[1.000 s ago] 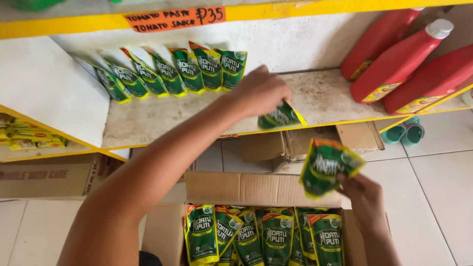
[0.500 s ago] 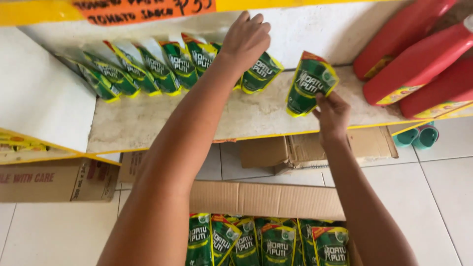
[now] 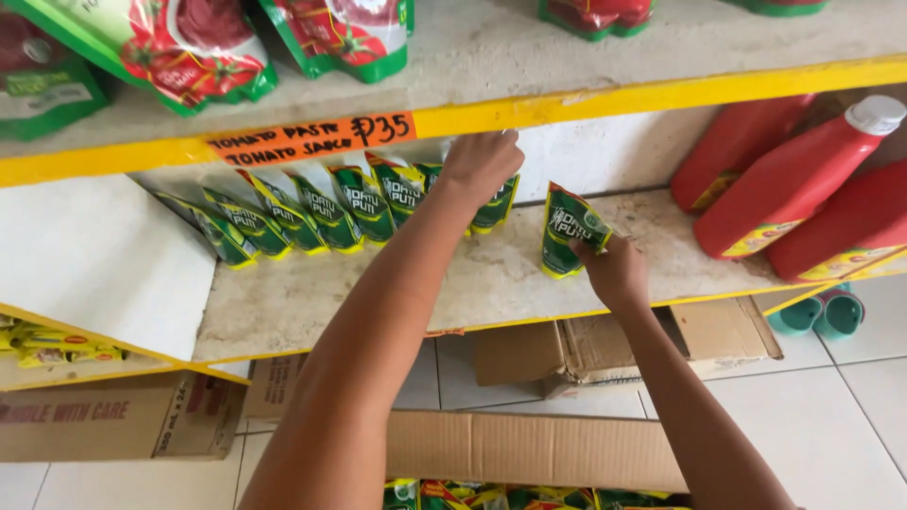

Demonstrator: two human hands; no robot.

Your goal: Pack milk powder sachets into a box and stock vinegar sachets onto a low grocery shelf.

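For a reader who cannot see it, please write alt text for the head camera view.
A person's left hand presses a green pouch at the end of a leaning row of green pouches on a shelf, while the right hand holds another green pouch upright beside it. Red bottles lie at right.

A pale stone shelf (image 3: 397,293) with yellow edge carries a leaning row of green pouches (image 3: 312,215) and red bottles (image 3: 794,189).

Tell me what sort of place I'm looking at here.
Most likely a small grocery shop: an orange handwritten price label on the yellow-edged shelf, a row of green pouches, red sauce bottles, and an open stock carton on the floor.
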